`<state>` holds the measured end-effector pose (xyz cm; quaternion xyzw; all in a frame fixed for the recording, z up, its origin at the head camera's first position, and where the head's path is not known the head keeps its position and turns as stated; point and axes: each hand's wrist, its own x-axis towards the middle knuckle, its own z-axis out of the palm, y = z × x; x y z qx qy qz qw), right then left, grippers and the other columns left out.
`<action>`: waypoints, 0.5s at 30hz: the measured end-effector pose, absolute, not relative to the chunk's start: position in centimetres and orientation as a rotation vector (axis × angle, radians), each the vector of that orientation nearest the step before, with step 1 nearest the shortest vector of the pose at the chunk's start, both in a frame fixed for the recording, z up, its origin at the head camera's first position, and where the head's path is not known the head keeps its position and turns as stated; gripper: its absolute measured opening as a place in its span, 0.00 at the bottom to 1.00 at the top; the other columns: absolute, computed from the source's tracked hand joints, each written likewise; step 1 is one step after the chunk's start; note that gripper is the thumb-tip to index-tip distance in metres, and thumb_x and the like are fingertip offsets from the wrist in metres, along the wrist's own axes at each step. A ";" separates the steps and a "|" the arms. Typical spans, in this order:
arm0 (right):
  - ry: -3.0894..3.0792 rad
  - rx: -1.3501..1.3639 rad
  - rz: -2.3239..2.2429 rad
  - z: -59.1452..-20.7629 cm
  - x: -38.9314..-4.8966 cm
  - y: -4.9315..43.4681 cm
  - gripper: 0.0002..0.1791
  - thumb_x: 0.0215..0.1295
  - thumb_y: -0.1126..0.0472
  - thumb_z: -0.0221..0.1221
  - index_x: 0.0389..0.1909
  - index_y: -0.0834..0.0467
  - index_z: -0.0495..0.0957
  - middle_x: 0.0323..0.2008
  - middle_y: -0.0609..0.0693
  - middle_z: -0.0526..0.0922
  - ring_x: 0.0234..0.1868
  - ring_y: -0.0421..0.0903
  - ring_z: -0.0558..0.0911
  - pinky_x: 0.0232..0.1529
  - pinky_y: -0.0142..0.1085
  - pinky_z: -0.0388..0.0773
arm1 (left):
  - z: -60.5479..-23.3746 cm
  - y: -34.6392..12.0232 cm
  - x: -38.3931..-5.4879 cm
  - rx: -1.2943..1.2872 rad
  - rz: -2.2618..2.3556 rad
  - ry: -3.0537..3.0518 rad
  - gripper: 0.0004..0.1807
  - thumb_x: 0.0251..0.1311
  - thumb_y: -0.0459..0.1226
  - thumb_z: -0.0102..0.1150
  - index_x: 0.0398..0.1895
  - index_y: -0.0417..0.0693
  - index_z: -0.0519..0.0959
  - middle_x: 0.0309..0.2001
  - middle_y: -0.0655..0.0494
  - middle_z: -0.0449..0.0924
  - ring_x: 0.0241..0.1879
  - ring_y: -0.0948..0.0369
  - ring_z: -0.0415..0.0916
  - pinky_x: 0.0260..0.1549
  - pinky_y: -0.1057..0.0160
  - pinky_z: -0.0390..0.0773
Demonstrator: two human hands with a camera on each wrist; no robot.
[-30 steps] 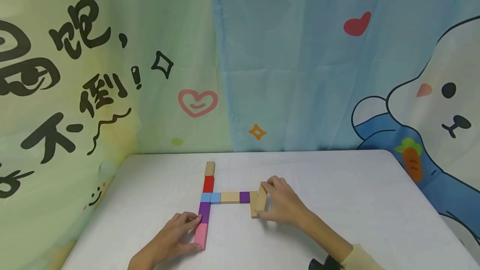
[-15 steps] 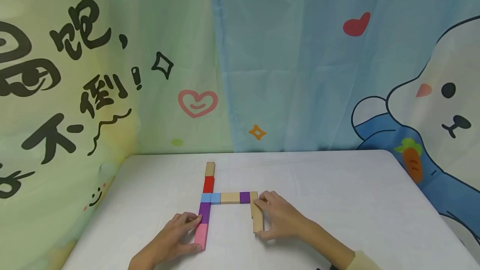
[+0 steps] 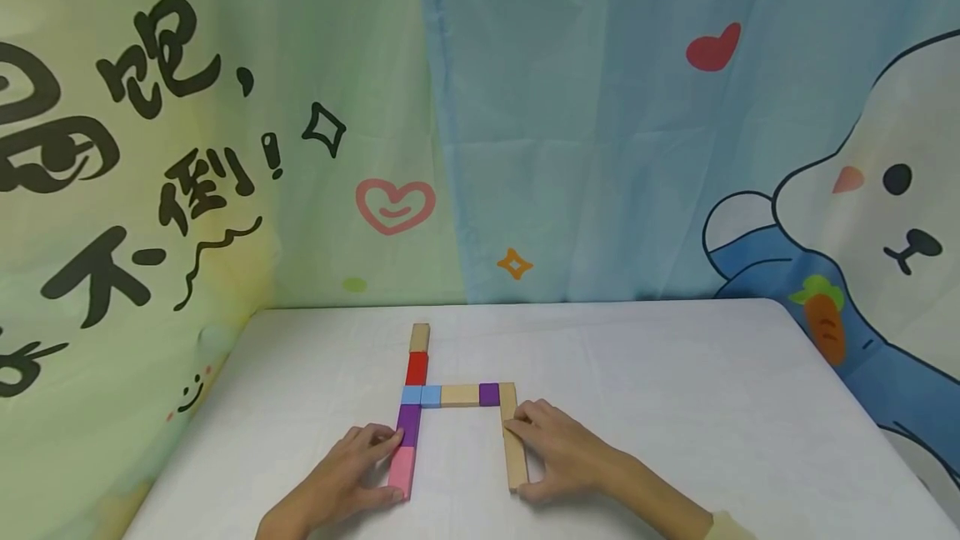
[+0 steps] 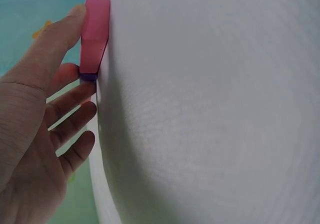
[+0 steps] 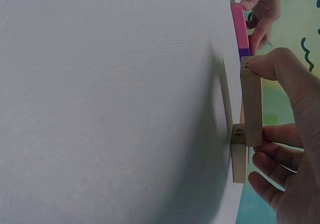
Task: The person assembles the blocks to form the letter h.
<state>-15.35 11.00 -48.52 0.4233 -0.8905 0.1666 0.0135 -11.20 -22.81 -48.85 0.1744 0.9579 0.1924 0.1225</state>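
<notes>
Thumb and index finger of my left hand [image 3: 337, 477] pinch the pink block [image 3: 402, 469] by its ends. A purple block [image 3: 408, 423] lies end to end with it. My right hand [image 3: 566, 448] pinches a plain wooden block [image 5: 253, 104] between thumb and index finger, the other fingers off it. This block sits close to the near end of another plain wooden block [image 3: 507, 400], which carries the number 48 in the right wrist view. In the head view the two make one line toward me.
Beyond the purple block the left column continues with light blue [image 3: 412, 395], red [image 3: 417, 368] and plain [image 3: 420, 337] blocks. A crossbar of light blue, plain [image 3: 460, 396] and purple [image 3: 489, 394] blocks joins both columns. A printed curtain [image 3: 600, 148] hangs behind the white table [image 3: 675, 390].
My right hand has brought its wooden block down from beside the other plain block toward me, to that block's near end. The left hand stays on the pink block.
</notes>
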 end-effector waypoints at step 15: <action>-2.755 1.329 0.483 -48.8 -14.8 11.0 0.40 0.43 0.35 0.63 0.54 0.57 0.74 0.44 0.41 0.69 0.41 0.33 0.64 0.41 0.25 0.69 | -48.7 -22.8 -11.2 0.492 0.591 2.781 0.45 0.44 0.67 0.55 0.65 0.58 0.64 0.55 0.62 0.68 0.52 0.61 0.64 0.50 0.52 0.76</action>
